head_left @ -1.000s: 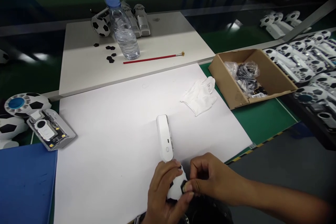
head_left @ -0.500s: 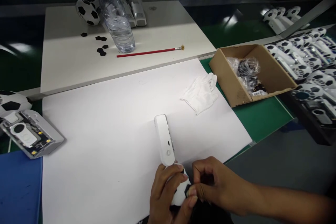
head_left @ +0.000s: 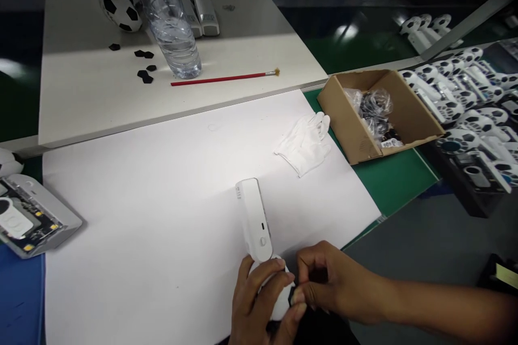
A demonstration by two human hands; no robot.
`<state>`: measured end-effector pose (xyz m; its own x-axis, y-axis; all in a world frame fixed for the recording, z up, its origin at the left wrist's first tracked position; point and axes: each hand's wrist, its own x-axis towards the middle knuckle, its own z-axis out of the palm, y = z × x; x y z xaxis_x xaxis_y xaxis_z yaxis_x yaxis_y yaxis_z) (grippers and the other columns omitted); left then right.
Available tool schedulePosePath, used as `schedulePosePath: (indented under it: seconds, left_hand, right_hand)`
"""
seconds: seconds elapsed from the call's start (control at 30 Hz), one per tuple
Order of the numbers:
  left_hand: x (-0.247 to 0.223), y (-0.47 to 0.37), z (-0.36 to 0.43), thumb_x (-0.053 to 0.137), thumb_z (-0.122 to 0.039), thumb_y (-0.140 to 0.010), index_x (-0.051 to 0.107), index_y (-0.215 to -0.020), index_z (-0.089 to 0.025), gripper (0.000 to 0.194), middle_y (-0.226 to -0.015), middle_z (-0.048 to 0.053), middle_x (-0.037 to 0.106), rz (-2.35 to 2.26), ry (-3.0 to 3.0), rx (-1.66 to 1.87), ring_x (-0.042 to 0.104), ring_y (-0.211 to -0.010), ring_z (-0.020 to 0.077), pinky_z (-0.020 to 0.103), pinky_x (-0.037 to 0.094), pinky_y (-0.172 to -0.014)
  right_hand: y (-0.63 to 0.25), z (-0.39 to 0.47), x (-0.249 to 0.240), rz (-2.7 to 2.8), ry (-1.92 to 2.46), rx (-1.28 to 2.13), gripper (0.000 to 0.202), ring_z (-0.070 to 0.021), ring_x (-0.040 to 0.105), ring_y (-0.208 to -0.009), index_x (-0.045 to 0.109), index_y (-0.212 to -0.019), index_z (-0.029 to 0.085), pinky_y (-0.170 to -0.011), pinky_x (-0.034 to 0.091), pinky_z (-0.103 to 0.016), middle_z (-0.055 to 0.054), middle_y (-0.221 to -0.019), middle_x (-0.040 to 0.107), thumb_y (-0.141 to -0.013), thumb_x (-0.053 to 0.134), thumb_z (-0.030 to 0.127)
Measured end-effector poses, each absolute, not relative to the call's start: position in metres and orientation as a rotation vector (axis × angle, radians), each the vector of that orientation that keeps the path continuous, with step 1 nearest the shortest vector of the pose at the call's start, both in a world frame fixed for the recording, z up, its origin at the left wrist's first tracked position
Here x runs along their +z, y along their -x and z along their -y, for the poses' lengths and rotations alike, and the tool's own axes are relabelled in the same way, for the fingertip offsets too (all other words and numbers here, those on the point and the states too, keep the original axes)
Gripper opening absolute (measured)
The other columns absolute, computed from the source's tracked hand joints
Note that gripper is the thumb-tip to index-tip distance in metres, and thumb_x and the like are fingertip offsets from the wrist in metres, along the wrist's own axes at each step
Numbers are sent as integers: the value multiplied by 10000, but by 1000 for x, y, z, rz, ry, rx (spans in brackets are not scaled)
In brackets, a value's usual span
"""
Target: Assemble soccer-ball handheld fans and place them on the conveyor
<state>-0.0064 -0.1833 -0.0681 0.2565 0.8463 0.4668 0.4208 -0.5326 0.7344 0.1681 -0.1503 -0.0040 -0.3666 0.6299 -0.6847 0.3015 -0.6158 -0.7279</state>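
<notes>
My left hand [head_left: 257, 302] is wrapped round the ball-shaped end of a white soccer-ball device [head_left: 254, 218]. Its long white body points away from me over the white sheet [head_left: 141, 237]. At the right side of the ball, my right hand [head_left: 335, 283] pinches a small black patch [head_left: 291, 294] against the surface with thumb and forefinger. The fingers cover much of the ball, and its underside is hidden. Several loose black patches [head_left: 144, 76] lie on the raised white board [head_left: 93, 97] beyond the sheet.
A water bottle [head_left: 172, 38] and a red paintbrush [head_left: 222, 80] are on the board. White gloves [head_left: 303, 143] lie beside an open cardboard box [head_left: 348, 129] of bagged parts. Another device [head_left: 44, 210] with exposed circuitry stands at left. Rows of soccer-ball devices [head_left: 465, 97] fill the right.
The view has shifted slightly, so the surroundings sit further left. Both hands keep their hold at the ball, and the device looks tilted very slightly differently.
</notes>
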Motion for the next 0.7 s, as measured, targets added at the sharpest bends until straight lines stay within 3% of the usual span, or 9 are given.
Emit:
schedulePosePath:
  seconds: [0.37, 0.57, 0.7]
  left_hand:
    - [-68, 6, 185, 552, -243, -843, 572, -1007, -202, 170, -1015, 69, 620, -1226, -2030, 1216, 609, -978, 190, 337, 452, -936]
    - [-69, 8, 182, 536, -289, -853, 565, -1003, -186, 185, -1027, 87, 597, -1233, -1924, 1273, 611, -971, 197, 328, 509, -875]
    - [-64, 6, 184, 636, -455, -772, 563, -1029, -193, 374, -1028, 103, 604, -1258, -1784, 1415, 621, -950, 232, 360, 550, -811]
  right_hand:
    - [-165, 150, -5, 1166, 1495, 2121, 282, -47, 418, -445, 474, -604, 150, -430, 311, -153, 50, -508, 509, -708, 714, 258]
    - [-157, 145, 0, 1146, 1499, 2120, 336, -51, 417, -460, 477, -605, 146, -449, 310, -168, 45, -520, 517, -686, 747, 328]
    - [-148, 137, 1, 1212, 1363, 2165, 418, -57, 418, -514, 473, -577, 140, -493, 332, -176, 44, -539, 500, -607, 800, 399]
